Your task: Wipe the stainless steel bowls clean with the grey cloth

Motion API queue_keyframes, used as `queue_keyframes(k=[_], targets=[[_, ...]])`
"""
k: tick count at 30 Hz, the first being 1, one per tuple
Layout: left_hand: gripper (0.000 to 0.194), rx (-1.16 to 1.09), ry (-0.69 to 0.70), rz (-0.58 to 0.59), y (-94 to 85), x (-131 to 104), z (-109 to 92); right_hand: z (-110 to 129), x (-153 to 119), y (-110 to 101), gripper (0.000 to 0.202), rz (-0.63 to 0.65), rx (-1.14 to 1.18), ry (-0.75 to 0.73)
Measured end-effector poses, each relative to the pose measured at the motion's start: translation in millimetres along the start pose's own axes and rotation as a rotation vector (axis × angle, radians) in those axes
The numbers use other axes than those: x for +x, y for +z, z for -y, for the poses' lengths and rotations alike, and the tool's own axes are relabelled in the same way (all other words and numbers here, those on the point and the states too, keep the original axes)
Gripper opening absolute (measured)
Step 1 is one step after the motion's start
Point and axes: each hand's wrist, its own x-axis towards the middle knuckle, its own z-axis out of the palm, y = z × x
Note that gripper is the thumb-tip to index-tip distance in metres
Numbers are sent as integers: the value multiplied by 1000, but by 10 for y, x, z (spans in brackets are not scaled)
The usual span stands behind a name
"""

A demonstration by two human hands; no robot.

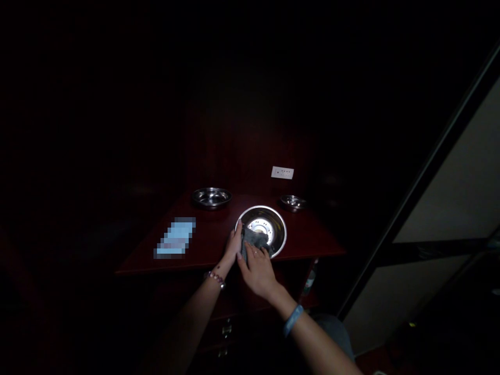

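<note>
A shiny steel bowl [279, 229] is tilted toward me at the front of the dark red tabletop [211, 245]. My left hand [233, 244] grips the bowl's left rim, thumb on the near side. Inside the lower part of the bowl lies a dark grey cloth [255, 238]. My right hand [258, 268] presses this cloth against the bowl with its fingers; part of the cloth is hidden beneath them. A beaded bracelet is on my left wrist and a blue band on my right one.
Toward the back left stands a wide steel dish [212, 198], and at the back right a smaller steel dish [292, 202]. A blurred-out bright rectangle [175, 238] lies on the left. Behind is a white wall socket [282, 172]. A bottle [309, 281] stands below the tabletop.
</note>
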Motion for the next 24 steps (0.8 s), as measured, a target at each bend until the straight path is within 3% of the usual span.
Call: queue_keyframes(k=[9,17,24], targets=[[58,-4,56,62,31,-85,-81,-464,-167,-176,44,11,-159,-216],[59,-87,75,84,59,-15,55,-857,-155,-359,38,14,-269,-331],[55,-92,57,98,81,-4,92,-995,-170,-419,39,19,-259,-367]])
